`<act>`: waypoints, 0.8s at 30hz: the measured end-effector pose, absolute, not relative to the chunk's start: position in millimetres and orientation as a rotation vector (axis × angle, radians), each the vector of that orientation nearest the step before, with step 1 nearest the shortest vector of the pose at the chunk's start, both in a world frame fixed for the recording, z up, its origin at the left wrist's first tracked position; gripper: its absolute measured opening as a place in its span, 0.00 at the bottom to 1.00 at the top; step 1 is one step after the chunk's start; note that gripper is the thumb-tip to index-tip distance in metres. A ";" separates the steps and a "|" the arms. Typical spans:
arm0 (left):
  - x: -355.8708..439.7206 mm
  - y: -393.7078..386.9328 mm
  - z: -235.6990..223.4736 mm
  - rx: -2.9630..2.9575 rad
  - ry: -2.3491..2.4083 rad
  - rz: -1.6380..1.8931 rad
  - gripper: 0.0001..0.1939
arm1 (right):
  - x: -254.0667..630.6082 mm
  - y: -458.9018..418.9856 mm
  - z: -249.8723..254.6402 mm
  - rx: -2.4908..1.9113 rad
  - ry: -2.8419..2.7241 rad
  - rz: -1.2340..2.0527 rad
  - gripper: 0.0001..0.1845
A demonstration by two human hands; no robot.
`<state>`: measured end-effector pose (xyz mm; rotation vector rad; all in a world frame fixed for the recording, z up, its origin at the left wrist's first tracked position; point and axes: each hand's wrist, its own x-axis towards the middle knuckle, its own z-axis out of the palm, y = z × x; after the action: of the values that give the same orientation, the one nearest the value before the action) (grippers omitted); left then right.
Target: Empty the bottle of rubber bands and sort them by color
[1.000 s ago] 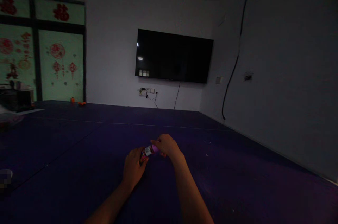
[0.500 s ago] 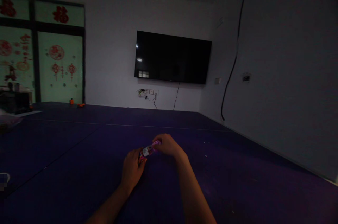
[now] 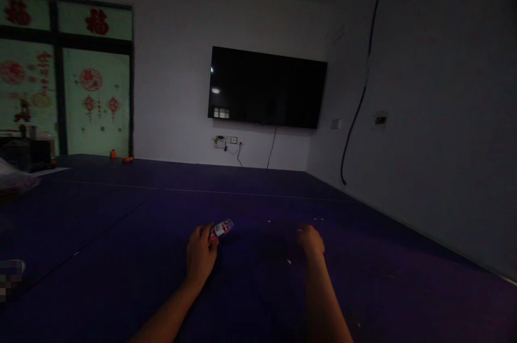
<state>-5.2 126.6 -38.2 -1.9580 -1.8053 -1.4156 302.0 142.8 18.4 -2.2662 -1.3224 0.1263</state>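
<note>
My left hand [image 3: 201, 256] grips the near end of a small tube-like item [image 3: 221, 228] with a colourful label, held low over the dark purple floor mat [image 3: 121, 257]. The item's far end points up and to the right. My right hand [image 3: 311, 240] is well to the right of it, fingers curled in, just above the mat. Whether it holds a small cap or nothing is too dark to make out. A few tiny pale specks [image 3: 289, 261] lie on the mat between the hands.
A black television [image 3: 266, 87] hangs on the far white wall above a socket strip [image 3: 226, 141]. Glass doors with red paper cuttings [image 3: 91, 100] stand at the left, with dark clutter [image 3: 24, 154] and small orange things [image 3: 121, 157] near them. A cable [image 3: 357, 100] runs down the right wall.
My right hand let go of the item's far end and moved away to the right. My left hand kept hold of the item, which now shows in full.
</note>
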 end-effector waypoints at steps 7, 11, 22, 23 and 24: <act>-6.7 130.0 -40.7 -1.945 -1.738 -1.374 0.26 | 296.6 142.5 4.9 -2.366 -1.225 0.054 0.17; -7.0 130.5 -41.9 -1.954 -1.703 -1.350 0.28 | 265.4 138.7 10.3 -1.975 -1.426 -0.278 0.15; -6.0 132.3 -44.8 -2.029 -1.656 -1.468 0.33 | 169.4 116.7 -33.4 -0.972 -1.575 0.344 0.15; -5.8 133.4 -45.3 -2.043 -1.643 -1.504 0.33 | 167.5 118.9 -34.9 -0.967 -1.557 0.375 0.15; -5.6 134.6 -45.8 -2.049 -1.639 -1.548 0.33 | 166.3 121.5 -35.7 -0.962 -1.540 0.410 0.15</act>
<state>-5.6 134.6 -45.8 -2.0494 -1.6385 -1.5480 166.3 121.5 -35.7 -0.9615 -1.5395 0.4099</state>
